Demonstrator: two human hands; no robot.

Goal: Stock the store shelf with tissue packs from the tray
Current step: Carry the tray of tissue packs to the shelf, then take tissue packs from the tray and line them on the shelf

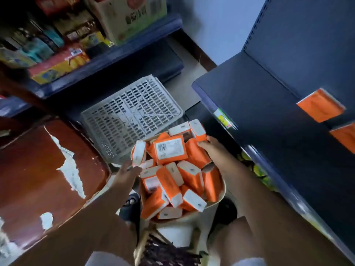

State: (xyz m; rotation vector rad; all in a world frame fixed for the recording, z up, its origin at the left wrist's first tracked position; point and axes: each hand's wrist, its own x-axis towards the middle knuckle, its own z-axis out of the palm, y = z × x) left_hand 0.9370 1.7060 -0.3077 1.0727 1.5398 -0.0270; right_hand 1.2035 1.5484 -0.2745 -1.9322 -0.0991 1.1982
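A round cream tray [223, 191] is heaped with several orange and white tissue packs [170, 149] and sits low in front of me. My left hand [125, 172] grips the tray's left rim, thumb beside a white-ended pack [138, 153]. At the tray's far right edge, my right hand [212, 150] has its fingers closed on one upright pack [197, 130]. The dark blue store shelf [249, 96] stands to the right. Two orange packs [320, 105] [344, 137] stand on it near the back panel.
A grey slotted plastic crate [132, 116] lies on the floor beyond the tray. At the upper left, another blue shelf [107, 58] holds boxed and bagged goods. A brown counter [38, 169] with peeling paint is close on the left. Yellow items [257, 169] sit under the right shelf.
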